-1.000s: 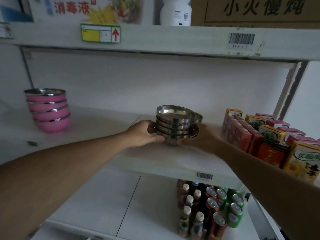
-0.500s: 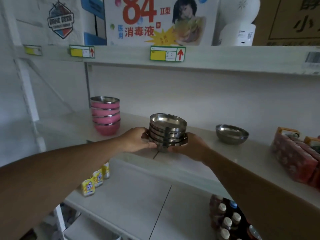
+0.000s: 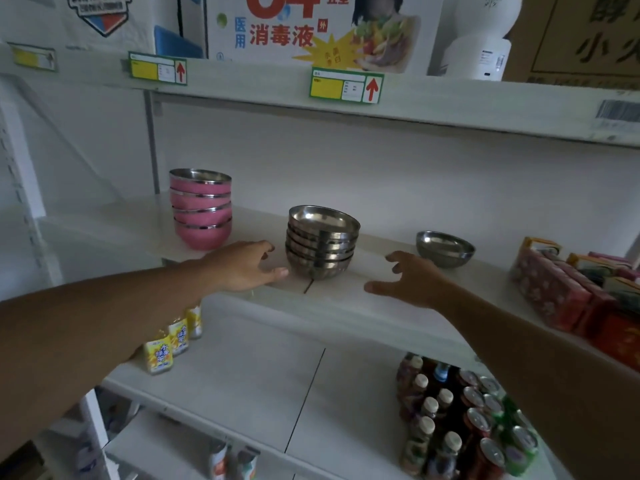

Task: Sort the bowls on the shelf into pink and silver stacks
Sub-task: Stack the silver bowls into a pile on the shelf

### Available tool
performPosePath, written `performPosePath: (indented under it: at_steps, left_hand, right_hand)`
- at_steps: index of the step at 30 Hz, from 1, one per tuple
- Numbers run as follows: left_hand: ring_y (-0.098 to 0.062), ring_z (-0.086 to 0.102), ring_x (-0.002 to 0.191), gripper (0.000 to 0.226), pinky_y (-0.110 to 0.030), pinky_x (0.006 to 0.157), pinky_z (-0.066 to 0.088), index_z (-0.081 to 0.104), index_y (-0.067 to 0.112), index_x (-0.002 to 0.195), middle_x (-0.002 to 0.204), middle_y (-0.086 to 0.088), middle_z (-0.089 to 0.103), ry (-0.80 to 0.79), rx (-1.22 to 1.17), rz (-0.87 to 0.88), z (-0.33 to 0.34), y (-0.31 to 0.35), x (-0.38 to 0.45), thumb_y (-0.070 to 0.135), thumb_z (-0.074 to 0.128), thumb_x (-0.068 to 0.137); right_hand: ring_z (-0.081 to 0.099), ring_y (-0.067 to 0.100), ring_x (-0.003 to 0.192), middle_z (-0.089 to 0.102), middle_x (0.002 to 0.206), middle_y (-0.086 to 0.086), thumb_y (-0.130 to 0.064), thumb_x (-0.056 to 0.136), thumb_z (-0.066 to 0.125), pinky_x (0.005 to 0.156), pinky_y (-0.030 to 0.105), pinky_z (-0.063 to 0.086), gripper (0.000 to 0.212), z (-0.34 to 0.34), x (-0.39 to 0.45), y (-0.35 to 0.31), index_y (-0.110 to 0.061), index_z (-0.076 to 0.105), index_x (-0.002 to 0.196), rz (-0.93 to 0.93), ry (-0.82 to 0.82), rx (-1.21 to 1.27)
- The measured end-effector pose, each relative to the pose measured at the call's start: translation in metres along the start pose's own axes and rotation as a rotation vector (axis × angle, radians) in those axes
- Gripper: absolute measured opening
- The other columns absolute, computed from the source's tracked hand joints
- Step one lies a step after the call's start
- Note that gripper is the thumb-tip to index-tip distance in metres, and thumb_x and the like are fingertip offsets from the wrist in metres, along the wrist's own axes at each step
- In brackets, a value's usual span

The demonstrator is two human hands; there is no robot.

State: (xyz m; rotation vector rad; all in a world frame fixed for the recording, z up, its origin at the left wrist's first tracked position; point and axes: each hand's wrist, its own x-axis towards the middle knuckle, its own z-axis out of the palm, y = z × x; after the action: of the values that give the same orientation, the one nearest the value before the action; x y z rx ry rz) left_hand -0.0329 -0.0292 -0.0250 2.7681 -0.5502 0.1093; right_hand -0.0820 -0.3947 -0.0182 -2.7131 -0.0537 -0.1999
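Silver steel bowls, nested into one stack (image 3: pixel 322 242), stand on the white middle shelf (image 3: pixel 346 303) near its front edge, right over the seam between two shelf boards. To the left of them, well apart and further back, a stack of pink bowls with steel rims (image 3: pixel 201 209) sits upright, four high as far as I can count. To the right, a single silver steel bowl (image 3: pixel 445 248) rests alone on the same shelf, separate from the silver stack.

The person's left hand (image 3: pixel 242 266) lies just beside the silver stack on its left side, fingers stretched out and relaxed, gripping nothing; whether a fingertip grazes the lowest bowl I cannot tell. The right hand (image 3: pixel 410 280) hovers over the shelf between the silver stack and the lone bowl, fingers spread and loosely bent, holding nothing and clear of both.

At the right end of the shelf stand red and orange drink cartons (image 3: pixel 568 289). On the lower shelf are small yellow juice cartons (image 3: pixel 169 344) to the left, partly behind the left forearm, and a cluster of bottles and cans (image 3: pixel 464 420) to the right. Above, the top shelf edge carries yellow-and-white price tags with red arrows (image 3: pixel 346 85), and a white printed box with red lettering (image 3: pixel 318 27) sits on it.
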Motion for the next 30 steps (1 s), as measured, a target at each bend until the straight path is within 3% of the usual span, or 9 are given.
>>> performPosePath:
  at_steps: [3,7,10,13,15,19,22,30]
  left_hand:
    - [-0.021,0.059,0.141,0.098,-0.038,0.114,0.049,0.048,0.020,0.157,0.159,-0.003,0.058,0.035,-0.007,0.016,0.000,-0.001,-0.016,0.086,0.057,0.086]
    - [-0.022,0.058,0.141,0.090,-0.040,0.114,0.049,0.046,0.023,0.159,0.159,-0.004,0.058,0.074,0.007,-0.003,-0.003,0.016,-0.043,0.079,0.062,0.090]
    - [-0.021,0.064,0.131,0.082,-0.039,0.110,0.052,0.051,0.022,0.155,0.149,-0.005,0.065,0.086,-0.012,0.019,-0.004,0.051,-0.058,0.072,0.066,0.092]
    - [-0.017,0.067,0.120,0.069,-0.035,0.105,0.053,0.061,0.023,0.144,0.137,-0.003,0.069,0.059,-0.008,0.067,0.002,0.101,-0.062,0.067,0.070,0.093]
    - [-0.014,0.066,0.115,0.065,-0.031,0.103,0.053,0.062,0.021,0.142,0.135,-0.002,0.069,0.039,0.005,0.106,0.011,0.140,-0.059,0.064,0.070,0.094]
    - [-0.019,0.067,0.124,0.075,-0.040,0.111,0.052,0.058,0.017,0.149,0.140,-0.003,0.069,-0.005,0.015,0.114,0.034,0.211,-0.047,0.069,0.065,0.095]
    - [-0.021,0.066,0.127,0.073,-0.040,0.111,0.052,0.058,0.018,0.149,0.143,-0.005,0.068,-0.019,0.065,0.126,0.045,0.250,-0.036,0.070,0.062,0.097]
    - [-0.024,0.064,0.132,0.066,-0.042,0.111,0.051,0.059,0.020,0.148,0.148,-0.004,0.067,-0.004,0.102,0.119,0.052,0.278,-0.003,0.066,0.056,0.101]
  right_hand:
    - [0.063,0.025,0.125,0.067,0.140,0.006,-0.083,0.067,0.078,0.101,0.039,0.051,0.108,-0.008,-0.014,0.013,-0.021,0.052,0.151,0.017,0.035,-0.007]
    - [0.063,0.023,0.121,0.066,0.137,0.006,-0.087,0.058,0.074,0.103,0.042,0.054,0.114,-0.020,-0.036,0.025,-0.019,0.055,0.148,-0.017,0.030,-0.001]
    - [0.062,0.021,0.117,0.064,0.137,0.008,-0.081,0.062,0.077,0.102,0.041,0.053,0.109,-0.033,-0.057,0.039,-0.016,0.055,0.146,-0.062,0.056,0.006]
    - [0.060,0.017,0.111,0.063,0.140,0.006,-0.069,0.074,0.082,0.091,0.033,0.048,0.098,-0.050,-0.079,0.064,-0.014,0.052,0.149,-0.092,0.078,0.017]
    - [0.059,0.015,0.106,0.066,0.137,0.005,-0.072,0.075,0.080,0.089,0.030,0.044,0.096,-0.064,-0.098,0.090,-0.017,0.054,0.149,-0.063,0.082,0.001]
    - [0.064,0.021,0.113,0.068,0.135,0.006,-0.077,0.076,0.076,0.096,0.036,0.052,0.090,-0.084,-0.133,0.140,-0.020,0.059,0.144,0.022,0.084,0.015]
    - [0.065,0.022,0.114,0.068,0.134,0.006,-0.075,0.077,0.077,0.091,0.035,0.053,0.089,-0.088,-0.146,0.164,-0.020,0.058,0.145,0.019,0.091,0.046]
    - [0.067,0.021,0.114,0.070,0.135,0.005,-0.079,0.080,0.070,0.092,0.034,0.052,0.087,-0.093,-0.133,0.171,-0.023,0.058,0.145,-0.055,0.110,0.050]
